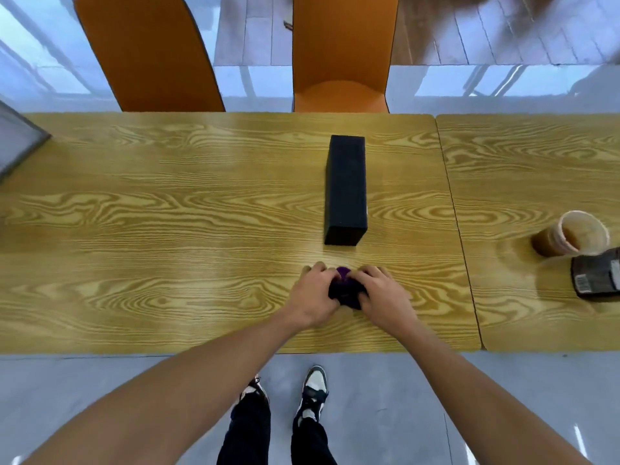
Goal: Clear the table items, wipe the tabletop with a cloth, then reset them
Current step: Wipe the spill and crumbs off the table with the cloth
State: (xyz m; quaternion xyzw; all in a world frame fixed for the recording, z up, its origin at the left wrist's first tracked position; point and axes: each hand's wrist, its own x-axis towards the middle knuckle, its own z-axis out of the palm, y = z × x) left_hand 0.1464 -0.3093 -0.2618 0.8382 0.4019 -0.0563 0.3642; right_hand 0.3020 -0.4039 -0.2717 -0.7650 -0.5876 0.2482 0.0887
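Observation:
A small purple cloth (345,290) lies bunched on the wooden table (167,229) near its front edge. My left hand (313,295) and my right hand (382,295) press in on it from either side, fingers curled around it. Most of the cloth is hidden between the hands. Just beyond them a long black box (345,189) lies flat on the tabletop, its length running away from me.
On the adjoining table (536,162) at right stand a plastic cup of brown drink (570,234) and a dark packet (597,276). Two orange chairs (339,52) face the far edge. A grey box corner (16,139) sits at far left.

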